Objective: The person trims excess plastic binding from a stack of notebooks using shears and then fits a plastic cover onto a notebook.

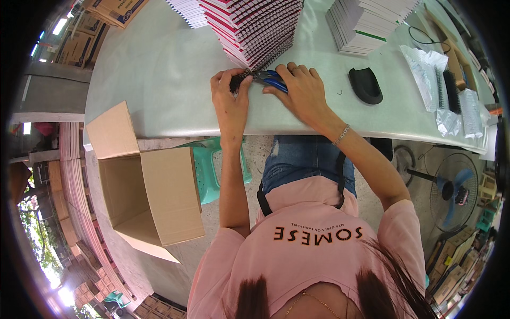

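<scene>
At the front of a stack of spiral-bound notebooks (249, 34) with red edges, my left hand (230, 101) pinches a dark wire coil (235, 83) between thumb and fingers. My right hand (305, 93) is closed around blue-handled pliers (276, 84). Their jaws point left and meet the coil near my left fingertips; whether they bite on the wire is too small to tell. Right of my right hand lies a black curved tray-like piece (365, 86), with a small bit of bent wire (340, 92) between them.
White-paged books (366, 26) are stacked at the back right. Plastic-wrapped packets (425, 77) and black coils (451, 90) lie at the table's right. An opened cardboard box (172, 196) and a green stool (208, 173) stand below the front edge; a fan (451, 191) is at right.
</scene>
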